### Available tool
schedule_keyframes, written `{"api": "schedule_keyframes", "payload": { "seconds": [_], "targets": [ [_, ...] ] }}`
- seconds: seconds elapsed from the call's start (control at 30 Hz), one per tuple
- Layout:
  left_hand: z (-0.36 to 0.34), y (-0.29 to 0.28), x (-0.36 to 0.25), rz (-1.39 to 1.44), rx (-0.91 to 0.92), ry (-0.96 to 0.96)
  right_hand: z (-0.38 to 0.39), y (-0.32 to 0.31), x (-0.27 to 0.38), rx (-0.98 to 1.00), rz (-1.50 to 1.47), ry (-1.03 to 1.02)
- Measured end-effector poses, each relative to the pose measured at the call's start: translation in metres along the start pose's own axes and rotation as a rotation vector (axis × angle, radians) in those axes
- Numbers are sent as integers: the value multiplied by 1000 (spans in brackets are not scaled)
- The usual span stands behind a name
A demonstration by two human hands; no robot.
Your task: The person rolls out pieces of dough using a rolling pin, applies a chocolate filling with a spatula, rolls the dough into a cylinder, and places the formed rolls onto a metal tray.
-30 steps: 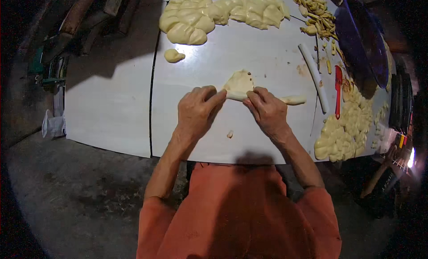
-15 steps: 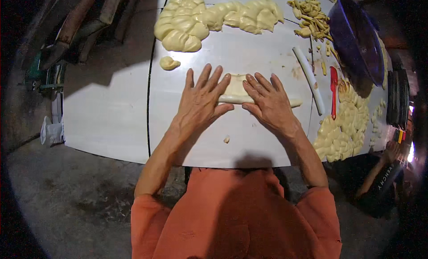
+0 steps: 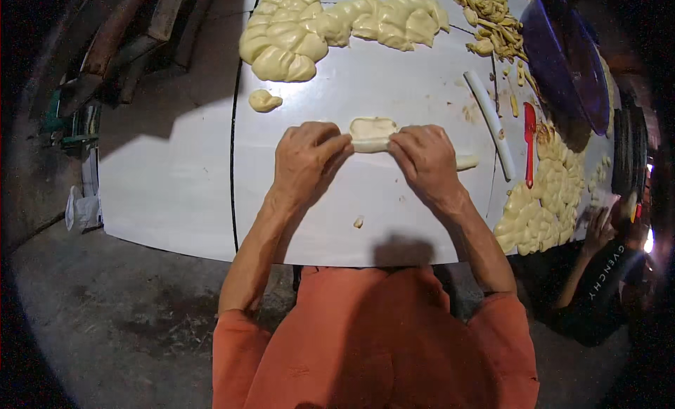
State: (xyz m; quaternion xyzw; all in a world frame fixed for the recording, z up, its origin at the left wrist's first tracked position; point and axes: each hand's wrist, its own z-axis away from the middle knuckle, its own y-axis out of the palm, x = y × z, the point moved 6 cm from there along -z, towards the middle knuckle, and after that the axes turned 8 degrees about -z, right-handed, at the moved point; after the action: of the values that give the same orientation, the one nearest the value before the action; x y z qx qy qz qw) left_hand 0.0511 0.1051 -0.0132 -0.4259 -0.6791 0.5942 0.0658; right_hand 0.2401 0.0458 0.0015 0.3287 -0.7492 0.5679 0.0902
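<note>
A small flattened piece of pale dough lies on the white table between my hands, its near edge forming a thick rolled band. My left hand is closed, thumb and fingers pinching the left end of that band. At the right end my right hand pinches it the same way. Beyond my right hand a pale stick-shaped piece pokes out; its other end is hidden. A small lump of dough sits to the far left of my hands.
Large dough masses lie at the back. To the right are a white rod, a red spatula, many dough pieces, yellowish strips and a purple basin. Another person's arm shows at the right edge.
My hands were flat with fingers spread over the dough. Now the fingers are curled in and pinch its near edge at both ends, and the band there has shifted slightly away from me.
</note>
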Motion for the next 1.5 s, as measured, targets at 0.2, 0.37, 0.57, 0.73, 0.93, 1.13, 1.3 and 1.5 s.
{"api": "schedule_keyframes", "payload": {
  "seconds": [0.2, 0.37, 0.57, 0.73, 0.93, 1.13, 1.3, 1.5],
  "targets": [
    [3, -3, -11, -34, 24, 76, 4, -2, 3, 28, 60, -61],
    [-12, -8, -6, -46, -82, -122, -13, -3, -9, -3, 206, 79],
    [-14, 3, -10, -145, -36, -44, -10, 5, -11, 73, 172, -1],
    [-23, 0, -5, -72, -65, -91, -23, -3, -8, 18, 124, 28],
    [-39, 4, -9, -130, -9, -53, -32, 5, -24, 91, 105, -5],
    [-46, 2, -13, -12, 73, -55, -48, -13, -45, 326, -347, 304],
    [-58, 7, -52, 137, 59, -66, -23, -63, -58, 271, -494, 438],
    [-62, 54, -117, 185, 105, 34, 44, -93, -90, 252, -330, 497]
  ]
}}
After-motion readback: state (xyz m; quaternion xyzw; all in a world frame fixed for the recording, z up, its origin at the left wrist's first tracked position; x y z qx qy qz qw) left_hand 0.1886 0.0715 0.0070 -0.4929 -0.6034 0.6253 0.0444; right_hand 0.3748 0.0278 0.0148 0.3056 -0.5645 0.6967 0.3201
